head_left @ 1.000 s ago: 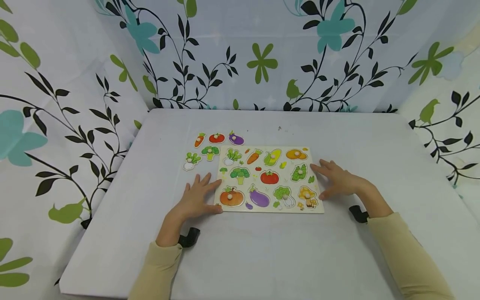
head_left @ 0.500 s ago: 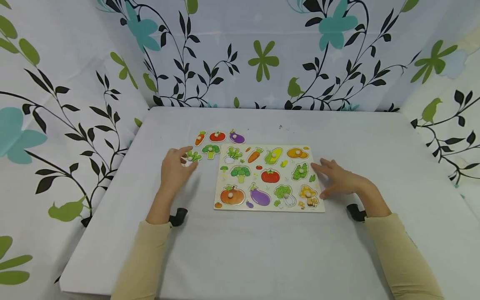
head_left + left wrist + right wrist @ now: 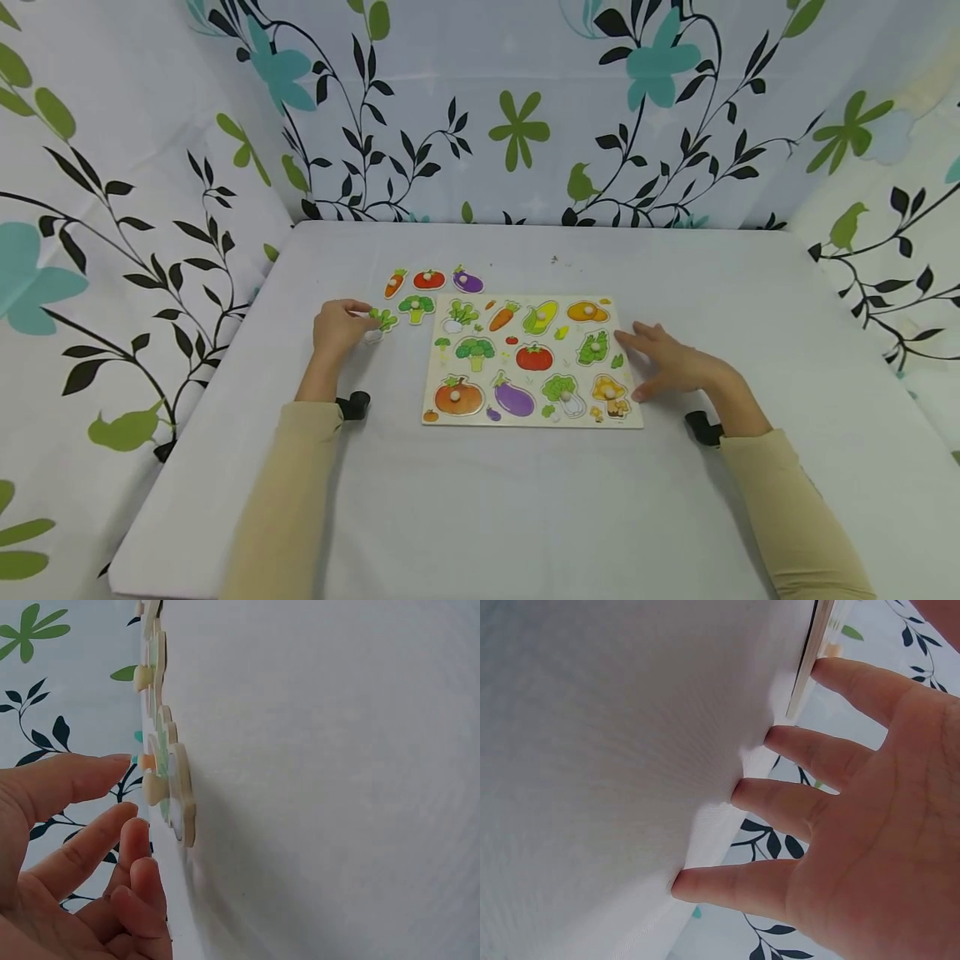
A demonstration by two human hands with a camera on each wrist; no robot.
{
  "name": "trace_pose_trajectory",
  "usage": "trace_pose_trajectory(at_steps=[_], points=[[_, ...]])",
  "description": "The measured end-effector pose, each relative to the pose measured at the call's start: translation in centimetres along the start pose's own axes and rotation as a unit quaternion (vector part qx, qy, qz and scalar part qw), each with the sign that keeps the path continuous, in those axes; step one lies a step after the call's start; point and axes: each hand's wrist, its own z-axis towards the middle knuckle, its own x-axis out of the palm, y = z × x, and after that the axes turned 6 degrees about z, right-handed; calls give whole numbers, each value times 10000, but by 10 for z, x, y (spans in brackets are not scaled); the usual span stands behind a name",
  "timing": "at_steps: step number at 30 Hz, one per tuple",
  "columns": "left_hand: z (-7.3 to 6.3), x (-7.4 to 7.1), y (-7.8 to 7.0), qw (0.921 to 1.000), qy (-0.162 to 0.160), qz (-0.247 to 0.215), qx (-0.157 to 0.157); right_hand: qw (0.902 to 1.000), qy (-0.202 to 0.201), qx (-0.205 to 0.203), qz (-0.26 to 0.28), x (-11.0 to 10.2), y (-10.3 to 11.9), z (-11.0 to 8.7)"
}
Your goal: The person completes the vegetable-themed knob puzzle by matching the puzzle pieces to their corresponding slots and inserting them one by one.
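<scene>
A white turnip piece with green leaves [image 3: 386, 320] lies on the table left of the wooden vegetable puzzle board [image 3: 566, 357]. My left hand [image 3: 337, 327] reaches to it. In the left wrist view the thumb and index fingertips stand apart, just short of the piece's wooden knob [image 3: 156, 787], the other fingers loosely bent. My right hand [image 3: 671, 362] is spread at the board's right edge. In the right wrist view one fingertip [image 3: 821, 669] touches the board's side, and the other fingertips rest on the white cloth.
Loose carrot [image 3: 394, 283], tomato [image 3: 429, 279], eggplant [image 3: 468, 279] and broccoli [image 3: 416, 308] pieces lie beyond the board's upper left corner. Knobbed pieces such as the pumpkin [image 3: 457, 398] sit in the board. A patterned curtain [image 3: 517, 50] surrounds the white table [image 3: 525, 508].
My left hand has left the board's left edge and moved up and left to the turnip piece. The right hand has stayed at the board's right edge.
</scene>
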Motion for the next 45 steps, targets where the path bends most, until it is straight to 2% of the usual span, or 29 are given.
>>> trace_pose_trajectory(at_steps=[6,16,25,28,32,40,45], points=[[5,6,4,9991,51,176,-374,10000,-41,-10,-38,0,1,0],[9,11,6,9988,-39,444,-178,9999,-71,-84,-67,0,-2,-2],[10,9,3,9993,-163,240,-238,9998,-122,-62,-165,-2,-4,-1],[10,9,-5,9994,-256,138,-185,9997,-126,-64,-184,-2,-2,-1],[10,14,-26,9998,-176,64,-57,9998,-114,-60,-166,-2,0,0],[5,43,-67,9978,135,382,518,9997,-100,-38,-197,0,0,2],[4,62,-78,9933,412,682,842,9997,-110,-16,-214,1,-1,1]])
